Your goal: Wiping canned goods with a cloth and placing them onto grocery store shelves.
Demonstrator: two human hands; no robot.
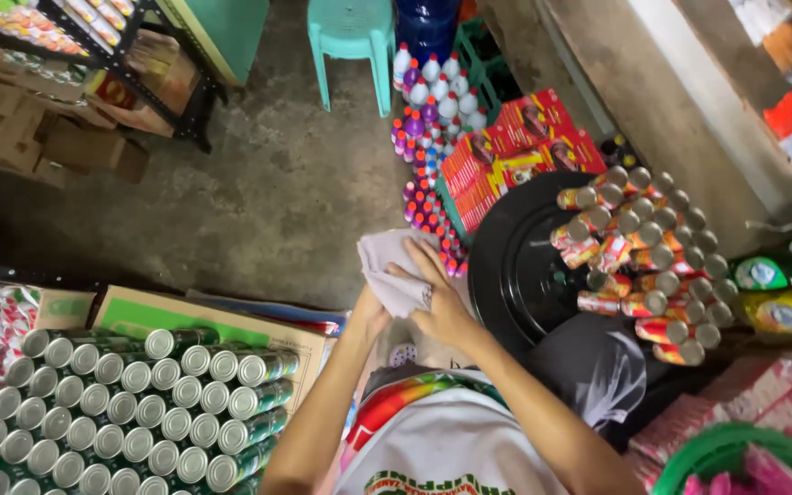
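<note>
1. Head view, hands: both hands meet at the middle of the picture over a pale grey cloth [394, 273]. The right hand [442, 307] lies on top with fingers curled down onto it, closed around a bunch of the fabric. The left hand [370, 316] comes up from beneath and is mostly hidden by the cloth, so it seems to be gripping the lower edge, though I cannot tell how far it is closed.

2. Head view, the cloth: it hangs in loose folds in the air, above the floor and just left of a round black tray [515, 275]. It looks soft, light and limp, with nothing fragile about it; it would bunch anywhere, so a pinch at a corner or a fistful of the middle would both hold it.

3. Head view, surroundings: red-labelled cans [643, 238] are stacked on their sides at the right, over the tray. At near left, green cans [130, 412] lie in rows by a cardboard box [231, 325]. Far from the hands stand small white bottles [437, 92], red packets [515, 151] and a teal plastic stool [352, 37].

4. Head view, room: the floor [258, 183] is bare grey concrete, rough and stained, with a black metal shelf [139, 55] of goods at far left.
</note>
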